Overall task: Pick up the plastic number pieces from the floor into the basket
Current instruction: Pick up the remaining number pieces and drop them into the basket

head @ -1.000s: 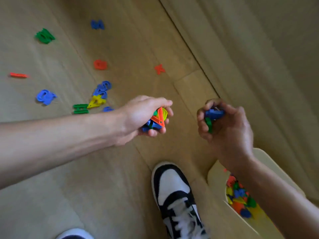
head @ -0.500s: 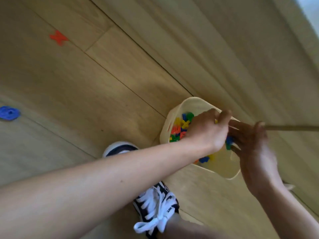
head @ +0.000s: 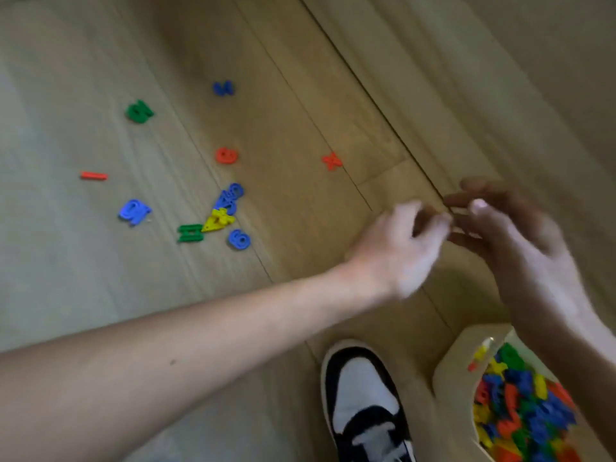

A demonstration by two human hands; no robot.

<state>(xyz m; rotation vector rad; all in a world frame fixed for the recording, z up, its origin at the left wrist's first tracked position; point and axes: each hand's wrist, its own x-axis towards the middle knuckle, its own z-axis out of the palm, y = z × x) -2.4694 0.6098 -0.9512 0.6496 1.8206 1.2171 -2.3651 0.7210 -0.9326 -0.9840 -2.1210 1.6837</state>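
Looking mostly done tbh, basket point(head: 448, 368) by the shoe point(head: 363, 395) is packed with pieces, both hands point(head: 396, 248) point(head: 513, 235) loose and empty over the floor point(head: 66, 278), roughly ten numbers point(head: 220, 208) left scattered

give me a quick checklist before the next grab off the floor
1. Left hand free: ok, nothing visible in it.
2. Right hand free: ok, fingers spread.
3. Pieces left on floor: ok, red x lies nearest; a cluster sits around the yellow piece.
4. Basket within reach: ok, beside the shoe.
5. Basket has room: cannot tell, partly out of frame.
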